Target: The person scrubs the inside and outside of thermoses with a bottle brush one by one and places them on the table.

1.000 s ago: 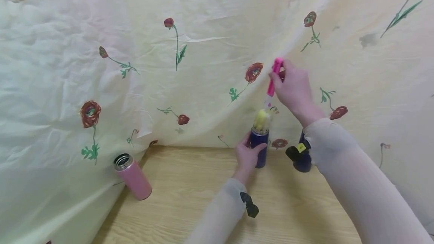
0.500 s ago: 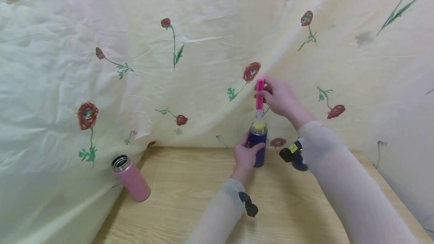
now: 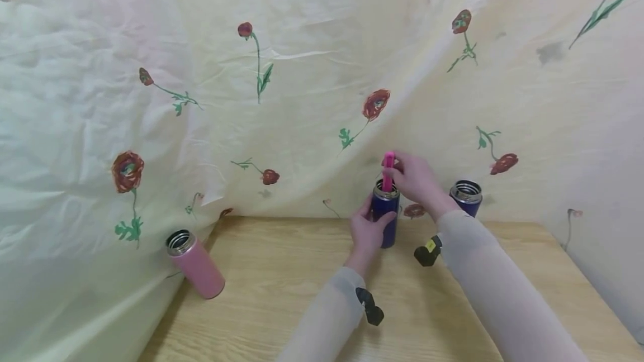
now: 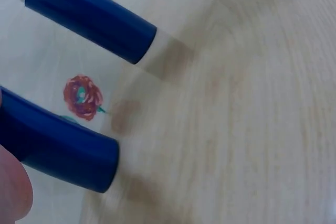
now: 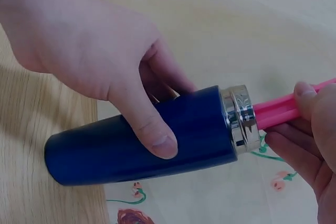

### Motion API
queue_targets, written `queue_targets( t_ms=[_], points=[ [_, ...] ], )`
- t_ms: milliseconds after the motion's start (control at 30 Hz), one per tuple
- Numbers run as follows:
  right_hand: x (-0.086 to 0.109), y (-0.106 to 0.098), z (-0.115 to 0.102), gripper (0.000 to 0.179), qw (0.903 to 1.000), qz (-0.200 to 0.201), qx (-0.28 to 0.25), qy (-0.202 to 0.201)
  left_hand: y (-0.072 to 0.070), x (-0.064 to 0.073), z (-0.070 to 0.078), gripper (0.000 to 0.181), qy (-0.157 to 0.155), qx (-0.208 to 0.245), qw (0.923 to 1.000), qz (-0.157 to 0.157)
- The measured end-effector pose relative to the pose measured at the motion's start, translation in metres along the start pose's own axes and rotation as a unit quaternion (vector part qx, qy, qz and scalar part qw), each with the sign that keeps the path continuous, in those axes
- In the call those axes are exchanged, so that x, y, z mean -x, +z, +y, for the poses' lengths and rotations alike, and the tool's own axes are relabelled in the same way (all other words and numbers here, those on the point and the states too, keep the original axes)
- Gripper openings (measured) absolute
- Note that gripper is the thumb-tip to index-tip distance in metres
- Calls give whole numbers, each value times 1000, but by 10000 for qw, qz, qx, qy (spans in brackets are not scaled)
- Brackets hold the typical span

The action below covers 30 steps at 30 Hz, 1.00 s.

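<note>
Upright near the table's back edge stands a dark blue vacuum flask (image 3: 386, 206) with a bare steel neck. My left hand (image 3: 368, 230) grips its side, the thumb across the front, as the right wrist view also shows. Above the mouth, my right hand (image 3: 413, 180) pinches the pink handle of a bottle brush (image 3: 388, 179). The brush's yellow sponge head and white shaft are hidden inside the flask. In the right wrist view the pink handle (image 5: 275, 113) enters the steel neck (image 5: 242, 119).
A second blue flask (image 3: 466, 200), open at the top, stands to the right, partly behind the right sleeve. At the left, an open pink flask (image 3: 201, 267) stands by the flowered cloth (image 3: 297, 99). The wooden table (image 3: 271, 278) lies beneath.
My right hand has moved down and slightly left, carrying the brush's yellow sponge head down into the flask. The left hand keeps its grip. The second blue flask's mouth has come into sight.
</note>
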State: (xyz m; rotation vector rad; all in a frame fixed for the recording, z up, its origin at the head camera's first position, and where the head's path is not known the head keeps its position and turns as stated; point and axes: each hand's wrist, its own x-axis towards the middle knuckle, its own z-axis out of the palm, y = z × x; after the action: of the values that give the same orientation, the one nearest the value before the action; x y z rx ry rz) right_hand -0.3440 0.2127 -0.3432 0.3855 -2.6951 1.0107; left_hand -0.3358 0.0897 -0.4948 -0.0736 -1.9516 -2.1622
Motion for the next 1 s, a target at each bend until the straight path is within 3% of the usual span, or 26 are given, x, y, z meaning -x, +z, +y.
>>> queue_targets(
  t_ms=[233,433,567,700,833,1000],
  points=[
    [2,9,-7,31,9998,30,202,-3,-9,4,-6,90,312,-524,9981,-131],
    [2,16,-11,29,9998,159,11,-141,-25,-4,-9,87,432,-157,9974,-557],
    [6,15,-11,23,9994,261,-99,-181,-39,-4,-9,86,353,-379,9966,-634],
    [17,12,-9,25,9982,248,-540,-67,-57,5,-9,80,109,-371,9974,-606],
    [31,9,-5,32,9904,262,-1339,226,-76,19,-9,76,18,-100,9974,-720],
    [54,6,-2,44,9777,366,-2030,394,-97,40,-5,69,453,-120,9938,-1005]
  ],
)
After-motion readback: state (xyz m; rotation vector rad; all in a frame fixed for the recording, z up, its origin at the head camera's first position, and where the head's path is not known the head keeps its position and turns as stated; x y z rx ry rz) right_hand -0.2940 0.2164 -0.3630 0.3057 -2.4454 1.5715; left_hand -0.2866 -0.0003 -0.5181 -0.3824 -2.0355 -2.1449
